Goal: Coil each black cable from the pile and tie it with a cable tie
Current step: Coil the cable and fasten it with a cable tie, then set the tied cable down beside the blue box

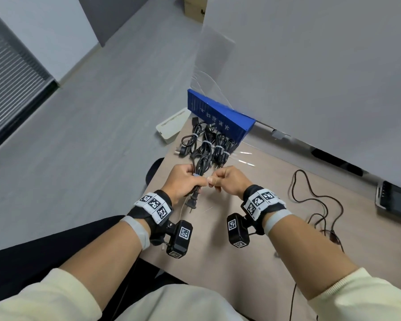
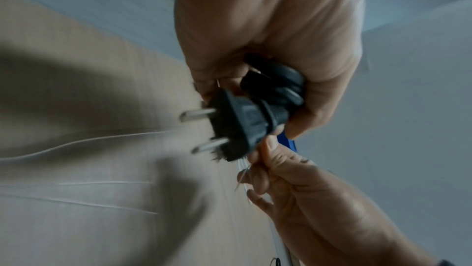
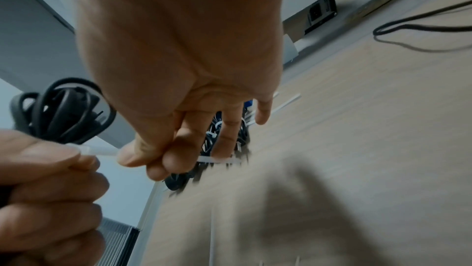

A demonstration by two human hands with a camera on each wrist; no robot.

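My left hand grips a coiled black cable above the table; its two-pin plug sticks out below the fist. A white cable tie runs from the coil across to my right hand, which pinches its tail between thumb and forefinger. The tie's free end pokes out past the right fingers. Just beyond my hands lie several tied black cable coils. One loose black cable sprawls on the table to the right.
A blue box stands behind the tied coils, against a grey partition. Spare white cable ties lie on the wooden table to its right, more near its front edge. A white device sits off the table's left corner. A dark device lies far right.
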